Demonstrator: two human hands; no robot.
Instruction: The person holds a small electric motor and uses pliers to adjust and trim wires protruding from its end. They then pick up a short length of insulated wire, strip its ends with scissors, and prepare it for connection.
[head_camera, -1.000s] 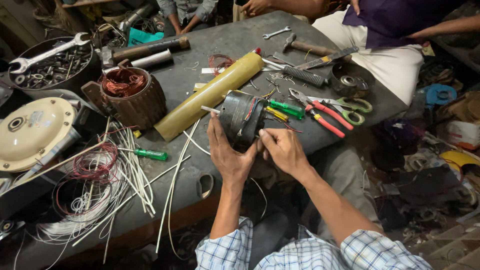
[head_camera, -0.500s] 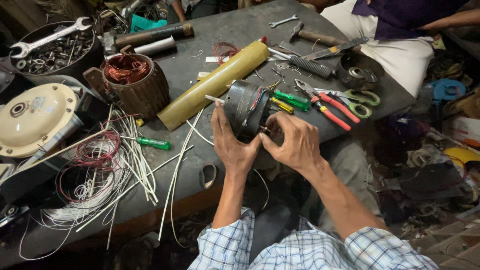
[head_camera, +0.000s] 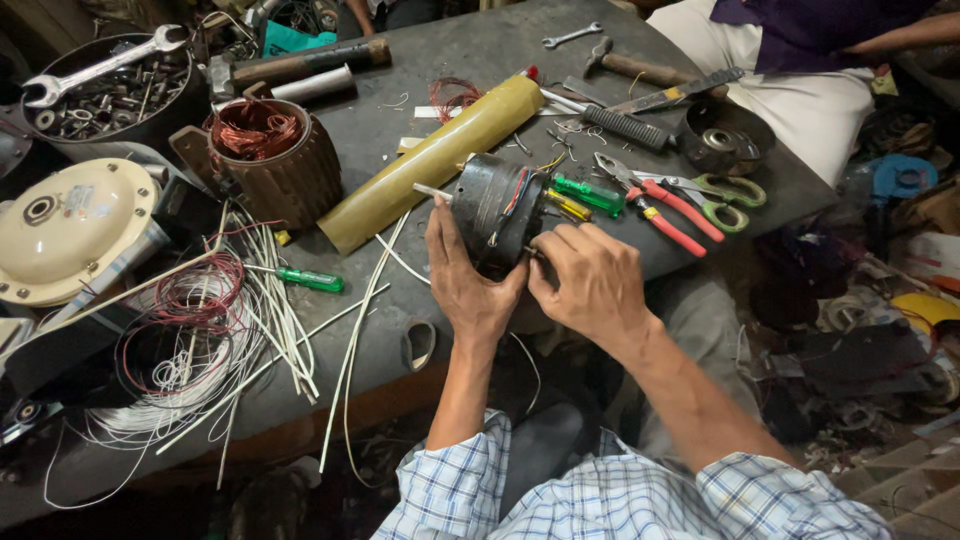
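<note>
Both grips close on the dark cylindrical motor stator with coloured wires, which sits at the near edge of the grey metal bench. The left hand wraps its fingers round the stator's left side, thumb toward the middle; the right hand pinches at the stator's lower right edge, fingertips curled against the wires there. Just behind the stator lies a long olive-yellow cardboard tube, slanting across the bench. To the right, close by, lie a green-handled screwdriver, red-handled pliers and green-handled scissors. Farther left stands a brown ribbed stator with copper windings, and near it a small green screwdriver rests beside a tangle of white and red wire. A cream round motor cover sits at the far left.
</note>
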